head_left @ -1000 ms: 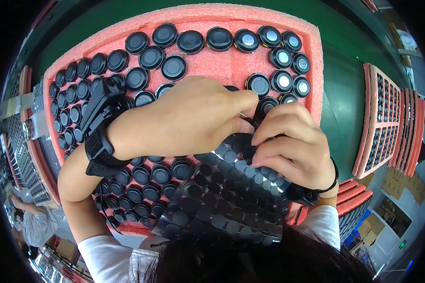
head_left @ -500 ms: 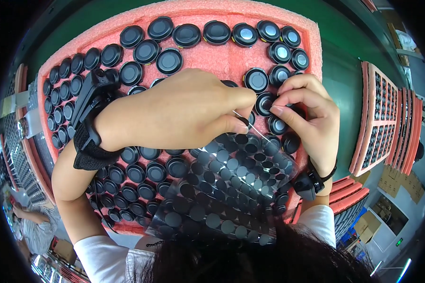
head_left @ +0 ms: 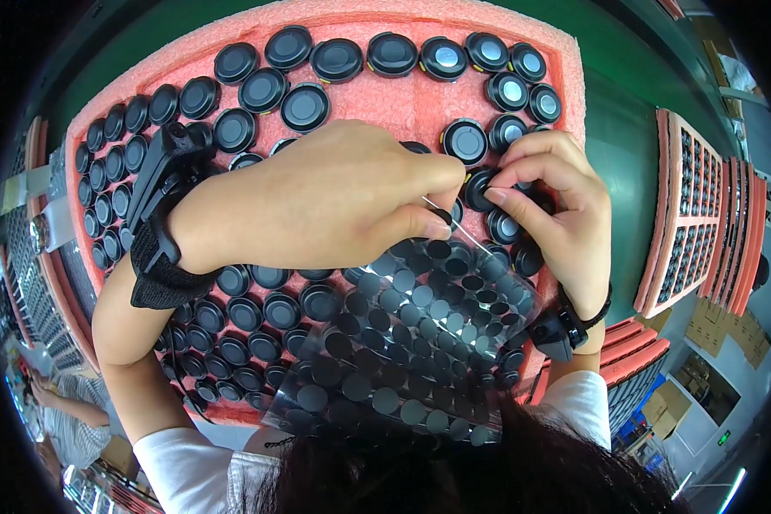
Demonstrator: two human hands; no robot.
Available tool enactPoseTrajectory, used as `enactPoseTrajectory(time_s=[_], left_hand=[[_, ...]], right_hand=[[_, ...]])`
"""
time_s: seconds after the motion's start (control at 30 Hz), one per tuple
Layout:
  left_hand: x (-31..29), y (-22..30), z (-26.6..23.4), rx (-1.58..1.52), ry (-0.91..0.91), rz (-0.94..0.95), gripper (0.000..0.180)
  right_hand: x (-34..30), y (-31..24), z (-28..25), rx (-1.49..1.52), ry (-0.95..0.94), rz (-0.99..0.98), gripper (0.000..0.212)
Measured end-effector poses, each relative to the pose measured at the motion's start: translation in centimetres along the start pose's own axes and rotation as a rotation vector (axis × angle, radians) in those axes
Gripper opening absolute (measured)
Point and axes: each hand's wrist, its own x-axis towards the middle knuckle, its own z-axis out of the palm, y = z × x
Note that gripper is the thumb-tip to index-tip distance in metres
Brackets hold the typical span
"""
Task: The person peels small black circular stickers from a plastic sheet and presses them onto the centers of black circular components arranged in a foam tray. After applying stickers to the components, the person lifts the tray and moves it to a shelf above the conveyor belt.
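The clear sheet (head_left: 407,330) dotted with dark discs sits over the near right part of the pink foam tray (head_left: 574,107), hanging from the left hand (head_left: 368,193), whose thumb and forefinger pinch its far edge. It looks thin, light and floppy, probably slick and easily creased, so a bare margin seems the best hold. The right hand (head_left: 557,193) brings thumb and forefinger close together at a round black part (head_left: 477,190), toward the tray's right edge; whether a disc is between those fingertips, I cannot tell. The part looks rigid and fairly smooth, likely best steadied by its rim.

Around it stand more black parts (head_left: 336,60), some with silvery centres (head_left: 528,63) near the far right corner. The left forearm and its black wrist device (head_left: 167,201) cover the tray's middle and left, while dark hair (head_left: 437,480) blocks its near edge. Beyond the right edge lie a green worktop (head_left: 612,193) and other loaded trays (head_left: 685,231).
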Motion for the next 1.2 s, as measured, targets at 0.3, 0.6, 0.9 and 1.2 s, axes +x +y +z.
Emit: enactPoseTrajectory(time_s=[0.3,0.6,0.9,1.2], left_hand=[[-0.2,0.1,0.1,-0.006,0.024,0.03,0.012],[0.0,-0.1,0.3,0.027,0.043,0.058,0.009],[-0.1,-0.1,0.3,0.051,0.06,0.04,0.011],[-0.2,-0.4,0.6,0.045,0.085,0.061,0.01]], right_hand=[[-0.3,0.2,-0.4,0.024,0.036,-0.186,0.025],[-3.0,-2.5,-0.4,-0.074,-0.051,-0.119,0.03],[-3.5,-2.1,0.2,-0.173,0.039,-0.142,0.025],[-3.7,-2.6,0.4,-0.1,0.046,-0.063,0.027]])
